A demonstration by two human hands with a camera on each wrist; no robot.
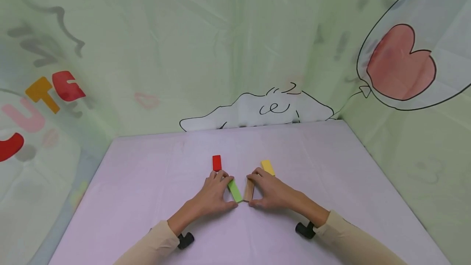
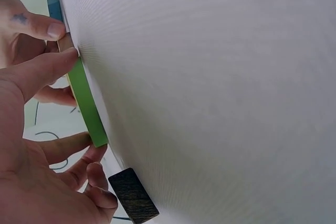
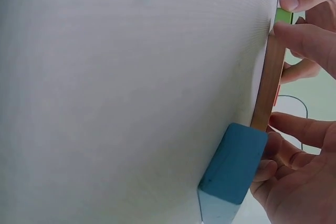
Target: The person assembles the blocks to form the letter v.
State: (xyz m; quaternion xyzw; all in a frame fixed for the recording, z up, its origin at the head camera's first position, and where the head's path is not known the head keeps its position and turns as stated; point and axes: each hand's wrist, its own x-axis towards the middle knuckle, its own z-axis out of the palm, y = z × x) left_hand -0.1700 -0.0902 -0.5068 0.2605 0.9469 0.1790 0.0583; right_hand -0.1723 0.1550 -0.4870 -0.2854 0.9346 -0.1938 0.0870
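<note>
Near the table's middle, my left hand [image 1: 215, 193] pinches a green block [image 1: 235, 191] lengthwise between thumb and fingers. My right hand [image 1: 273, 190] grips a brown wooden block [image 1: 248, 190] the same way. The two blocks slant toward each other, their near ends close together; whether they touch I cannot tell. A red block [image 1: 216, 162] lies just beyond my left fingers, and a yellow block [image 1: 268, 167] lies beyond my right hand, partly hidden by it. In the left wrist view the green block [image 2: 88, 103] spans thumb to fingertips; the right wrist view shows the wooden block [image 3: 269, 82] likewise.
A dark-faced block [image 2: 133, 196] lies by my left fingers in the left wrist view. A blue-faced block [image 3: 233, 162] stands by my right hand in the right wrist view. The pale table [image 1: 154, 175] meets printed fabric walls [image 1: 206, 52] behind and at both sides.
</note>
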